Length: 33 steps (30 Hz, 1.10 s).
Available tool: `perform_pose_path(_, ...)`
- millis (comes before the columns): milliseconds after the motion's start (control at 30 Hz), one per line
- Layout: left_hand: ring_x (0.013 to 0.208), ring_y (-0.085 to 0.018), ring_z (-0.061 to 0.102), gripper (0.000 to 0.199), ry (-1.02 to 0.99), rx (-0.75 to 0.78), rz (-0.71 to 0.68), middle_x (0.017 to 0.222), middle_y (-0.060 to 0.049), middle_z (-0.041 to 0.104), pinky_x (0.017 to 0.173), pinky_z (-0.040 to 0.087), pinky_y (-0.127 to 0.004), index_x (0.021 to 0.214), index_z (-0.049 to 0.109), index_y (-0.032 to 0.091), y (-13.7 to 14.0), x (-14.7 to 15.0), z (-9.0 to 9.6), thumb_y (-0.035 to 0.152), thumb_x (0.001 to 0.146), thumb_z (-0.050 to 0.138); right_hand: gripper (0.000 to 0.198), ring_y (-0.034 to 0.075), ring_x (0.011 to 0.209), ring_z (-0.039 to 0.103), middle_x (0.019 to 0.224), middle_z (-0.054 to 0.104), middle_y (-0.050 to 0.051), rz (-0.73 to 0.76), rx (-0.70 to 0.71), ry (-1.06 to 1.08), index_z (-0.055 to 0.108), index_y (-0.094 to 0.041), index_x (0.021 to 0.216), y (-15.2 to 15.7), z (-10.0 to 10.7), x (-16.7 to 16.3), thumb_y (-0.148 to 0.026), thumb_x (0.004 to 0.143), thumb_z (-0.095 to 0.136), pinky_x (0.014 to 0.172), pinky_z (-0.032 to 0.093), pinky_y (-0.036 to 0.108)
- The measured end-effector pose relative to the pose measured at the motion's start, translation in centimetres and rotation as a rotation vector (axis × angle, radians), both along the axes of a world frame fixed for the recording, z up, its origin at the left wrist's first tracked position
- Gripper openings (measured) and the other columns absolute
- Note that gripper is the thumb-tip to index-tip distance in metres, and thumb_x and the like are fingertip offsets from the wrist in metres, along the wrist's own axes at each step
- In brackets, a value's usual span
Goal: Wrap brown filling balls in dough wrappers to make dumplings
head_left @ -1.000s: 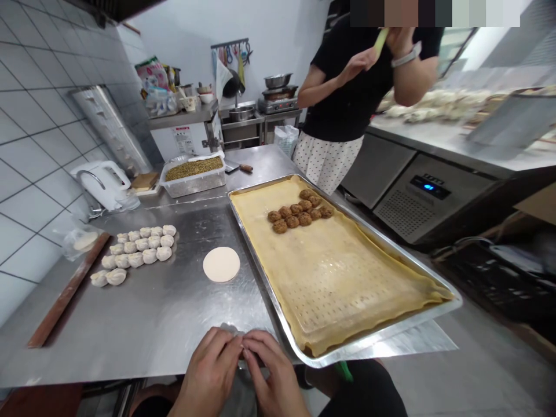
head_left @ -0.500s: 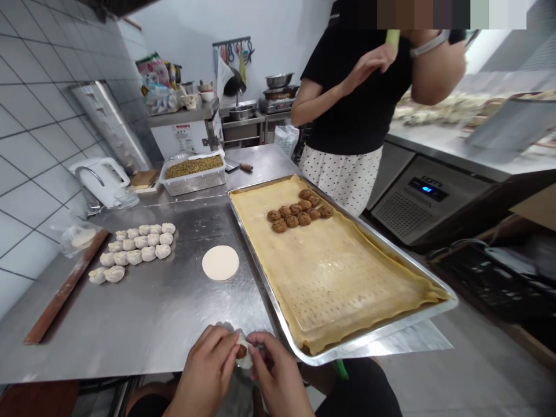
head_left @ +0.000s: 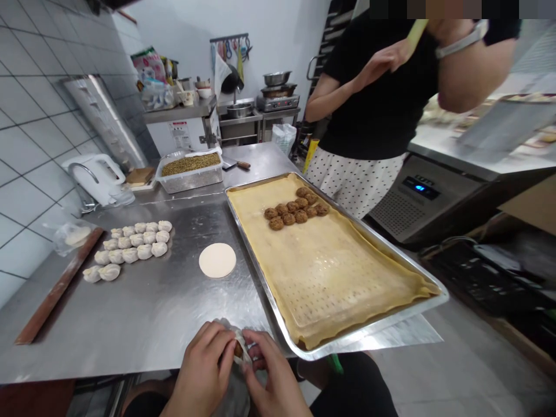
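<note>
Lying slantwise at your far left, the wooden strip rests on the steel table, perhaps put there so it stays out of your way. The white dumplings next to it sit in close, short rows, seams mostly upward; that order probably saves space and makes them easy to count. Farther back, the tub of greenish, crumbly stuff stands well beyond your hands, so you seem not to need it close.

Nearer the middle, a round wrapper lies flat by itself, between the dumplings and the tray, likely to keep it smooth and within reach. Closer to you, your left hand has its fingers curled and its thumb pressed in, pinching one side of the soft wrapper. Some brown filling shows inside, just over the table's near edge. Your right hand grips the other side between thumb and fingers; two-sided support probably stops the thin dough sagging.

To your right, the tray has a yellowish lining, likely to prevent sticking. Its brown balls cluster toward the far end. Beyond it stands another person.
</note>
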<state>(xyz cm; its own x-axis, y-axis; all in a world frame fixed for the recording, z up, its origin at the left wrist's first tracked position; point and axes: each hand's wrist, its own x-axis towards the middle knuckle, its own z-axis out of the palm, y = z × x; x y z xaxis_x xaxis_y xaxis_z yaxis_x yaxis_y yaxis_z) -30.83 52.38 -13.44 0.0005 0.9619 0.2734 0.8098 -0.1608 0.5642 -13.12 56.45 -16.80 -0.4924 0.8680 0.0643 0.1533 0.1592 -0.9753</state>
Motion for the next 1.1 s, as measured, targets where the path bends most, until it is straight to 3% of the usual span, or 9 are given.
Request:
perform_pose_path(100,0.089,-0.020,0.061,0.020,-0.007,0.006,0.003,0.095,-0.005,0.064,0.078,0.054,-0.035,0.109,0.066,0.023,0.0,0.0,0.0,0.015,0.100,0.051,0.035,0.021,0.097,0.072,0.116,0.069,0.011,-0.028,0.011,-0.009,0.063,-0.024,0.128,0.2,0.6,-0.3,-0.015,0.096,0.051,0.083,0.063,0.032)
perform_pose_path(200,0.088,-0.019,0.062,0.020,-0.008,0.015,0.005,0.094,-0.005,0.064,0.077,0.055,-0.034,0.109,0.066,0.023,0.0,0.0,-0.1,0.014,0.100,0.051,0.034,0.022,0.100,0.071,0.115,0.069,0.012,-0.025,0.045,-0.034,0.064,-0.024,0.126,0.4,0.6,-0.6,-0.016,0.098,0.049,0.085,0.063,0.033)
perform_pose_path(500,0.085,-0.018,0.061,0.017,0.012,-0.022,-0.012,0.092,-0.004,0.063,0.075,0.053,-0.033,0.103,0.065,0.023,0.1,-0.2,0.3,0.013,0.099,0.052,0.065,0.018,0.084,0.069,0.121,0.065,0.009,0.060,-0.013,-0.091,0.061,-0.027,0.134,0.4,0.3,-0.7,0.000,0.074,0.062,0.068,0.062,0.028)
perform_pose_path(600,0.084,-0.019,0.060,0.017,0.079,-0.025,-0.032,0.091,-0.003,0.063,0.075,0.053,-0.034,0.099,0.064,0.022,0.0,-0.3,0.2,0.012,0.099,0.051,0.056,0.019,0.082,0.070,0.118,0.068,0.010,0.005,0.041,-0.140,0.063,-0.024,0.132,0.4,0.6,-0.9,-0.004,0.080,0.063,0.073,0.062,0.032)
perform_pose_path(733,0.083,-0.021,0.058,0.017,0.145,0.009,-0.029,0.089,-0.004,0.062,0.073,0.050,-0.036,0.094,0.062,0.021,-0.1,0.0,0.0,0.011,0.099,0.049,0.021,0.024,0.101,0.072,0.114,0.072,0.011,-0.086,0.085,-0.122,0.077,-0.024,0.108,0.9,1.5,-1.1,-0.023,0.096,0.060,0.089,0.061,0.035)
perform_pose_path(867,0.083,-0.020,0.058,0.019,0.146,0.042,-0.021,0.088,-0.004,0.062,0.077,0.051,-0.036,0.091,0.060,0.020,-0.2,0.3,-0.3,0.010,0.099,0.047,0.026,0.023,0.098,0.073,0.100,0.075,0.009,-0.140,0.038,-0.038,0.077,-0.023,0.085,1.3,2.0,-1.6,-0.029,0.101,0.057,0.088,0.059,0.033)
perform_pose_path(933,0.088,-0.020,0.061,0.020,0.157,0.072,-0.035,0.096,-0.006,0.065,0.081,0.053,-0.036,0.111,0.062,0.019,-0.3,0.1,-0.6,0.012,0.100,0.048,0.025,0.022,0.094,0.072,0.097,0.074,0.009,-0.147,0.058,0.001,0.075,-0.022,0.089,1.2,1.7,-1.8,-0.029,0.102,0.055,0.085,0.060,0.031)
perform_pose_path(1000,0.091,-0.020,0.062,0.035,0.185,0.093,-0.048,0.102,-0.007,0.066,0.081,0.055,-0.034,0.134,0.056,0.019,-0.5,-0.1,-0.9,0.013,0.100,0.051,0.023,0.021,0.098,0.072,0.102,0.073,0.009,-0.110,0.142,0.017,0.075,-0.022,0.100,1.1,1.1,-1.8,-0.025,0.102,0.052,0.088,0.060,0.032)
perform_pose_path(1100,0.087,-0.018,0.060,0.033,0.177,0.116,-0.050,0.097,-0.005,0.064,0.076,0.054,-0.033,0.129,0.060,0.021,-0.6,-0.3,-1.3,0.010,0.100,0.051,0.026,0.023,0.109,0.070,0.115,0.073,0.011,-0.052,0.252,-0.002,0.073,-0.024,0.117,0.9,0.2,-1.4,-0.021,0.101,0.053,0.097,0.059,0.035)
